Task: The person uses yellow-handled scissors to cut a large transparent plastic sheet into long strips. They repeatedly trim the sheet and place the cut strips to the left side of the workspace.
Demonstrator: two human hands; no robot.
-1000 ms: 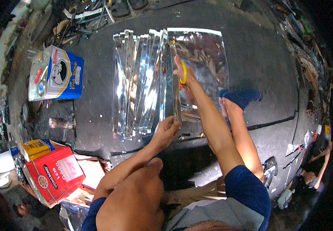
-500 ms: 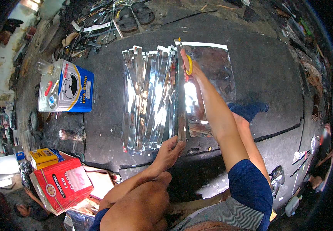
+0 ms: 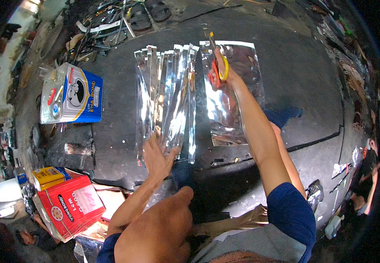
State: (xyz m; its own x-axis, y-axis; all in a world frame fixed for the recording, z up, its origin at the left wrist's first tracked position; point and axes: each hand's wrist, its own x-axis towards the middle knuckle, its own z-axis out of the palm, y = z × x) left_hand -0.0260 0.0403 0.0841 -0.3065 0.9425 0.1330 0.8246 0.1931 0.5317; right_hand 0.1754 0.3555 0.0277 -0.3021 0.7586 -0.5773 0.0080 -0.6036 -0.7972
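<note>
On the dark work surface [image 3: 295, 79], the left hand [image 3: 157, 155] is pressing flat and open on the near ends of the cut foil strips [image 3: 168, 92], while the right hand [image 3: 223, 72] is gripping yellow-handled scissors [image 3: 216, 65] over the silver foil sheet [image 3: 231, 101], just right of the strips.

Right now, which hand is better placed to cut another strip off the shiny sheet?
Probably the right hand: it grips the scissors at the foil sheet's far edge. The left hand lies flat on the cut strips.
</note>
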